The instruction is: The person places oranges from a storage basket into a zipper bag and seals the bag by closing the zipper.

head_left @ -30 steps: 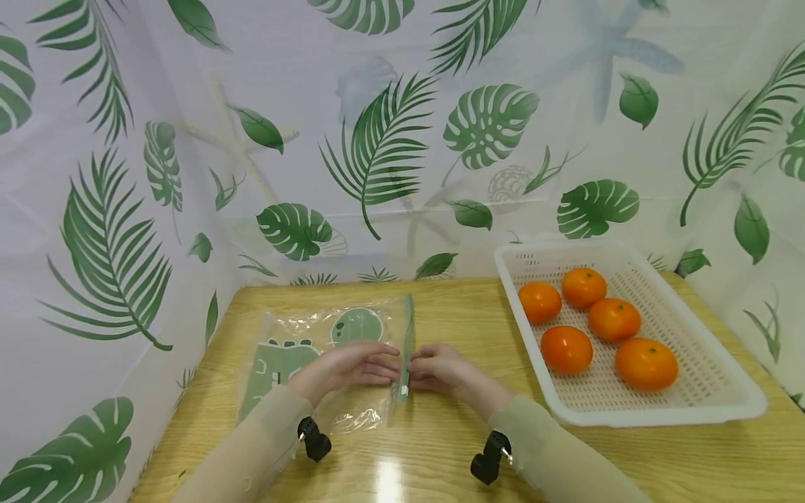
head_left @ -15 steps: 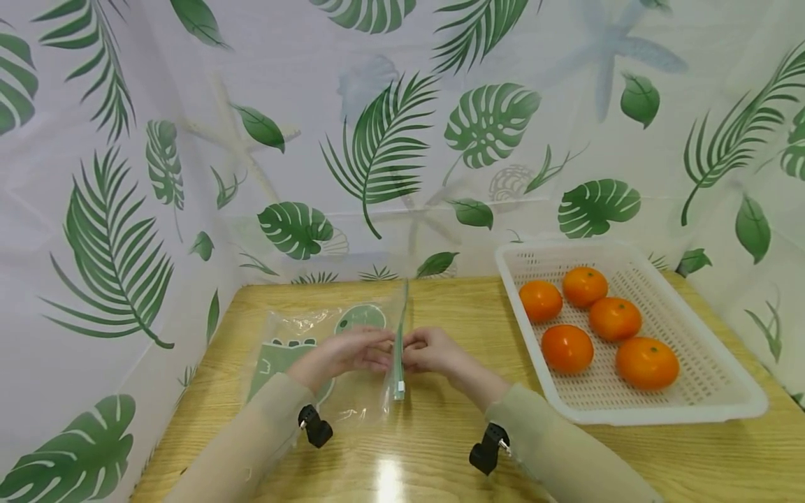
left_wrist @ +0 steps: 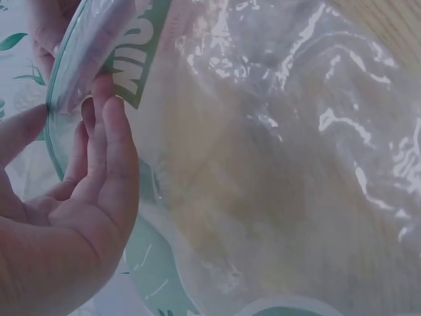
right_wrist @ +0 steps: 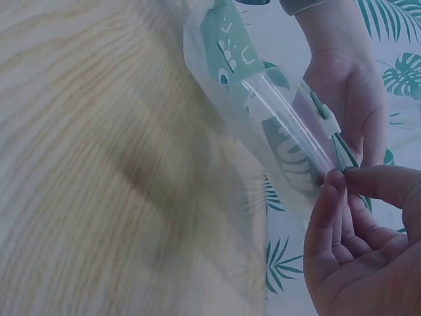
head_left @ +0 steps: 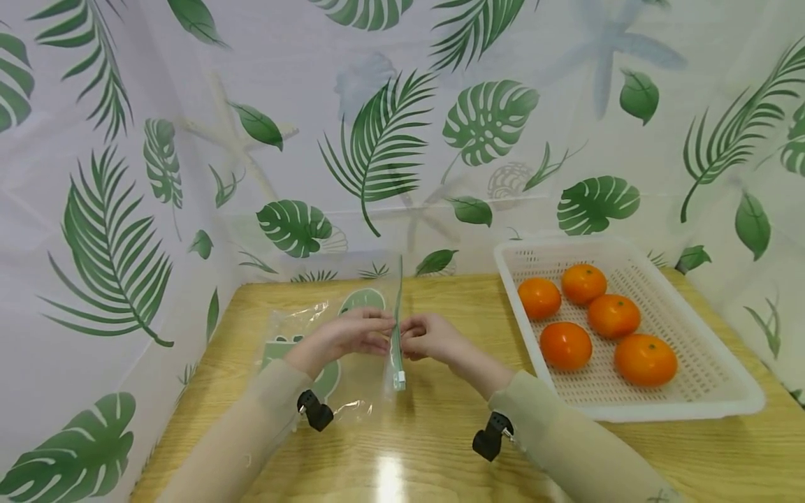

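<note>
A clear zip bag with green printed shapes and a green zip strip along its right side lies partly on the table, that side lifted. My left hand pinches the strip, thumb on one face and fingers on the other, as the left wrist view shows. From the opposite side my right hand holds the same edge between thumb and fingertip, plain in the right wrist view. A white slider sits on the strip, at its near end in the head view. Some fingers are hidden behind the plastic.
To the right stands a white perforated plastic basket holding several orange citrus fruits. The wooden table ends at a leaf-printed sheet behind and on the left.
Both hands have moved up and slightly away, lifting the bag's zip edge higher. The right hand has gone from curled beside the strip to pinching it. The basket and fruits stay put.
</note>
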